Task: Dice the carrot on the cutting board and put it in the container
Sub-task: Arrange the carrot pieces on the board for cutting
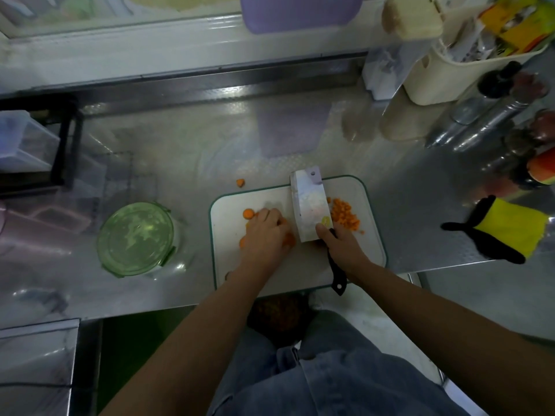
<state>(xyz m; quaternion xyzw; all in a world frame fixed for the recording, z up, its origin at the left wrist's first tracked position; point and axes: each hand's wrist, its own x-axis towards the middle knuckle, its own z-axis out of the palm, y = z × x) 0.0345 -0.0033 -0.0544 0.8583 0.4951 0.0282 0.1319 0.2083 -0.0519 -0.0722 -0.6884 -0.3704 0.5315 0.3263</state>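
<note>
A white cutting board (231,235) with a green rim is laid a little right of the frame's centre. On its right part a heap of small orange carrot dice (345,217) is gathered, just beside the broad blade of the cleaver (310,211). On its left part some round carrot slices (248,214), not yet diced, are seen, partly covered by the left hand (264,232). One small carrot piece (240,183) is found off the board, just above its upper edge. The round container (136,238), closed by a green clip lid, is placed left of the board, apart from it.
</note>
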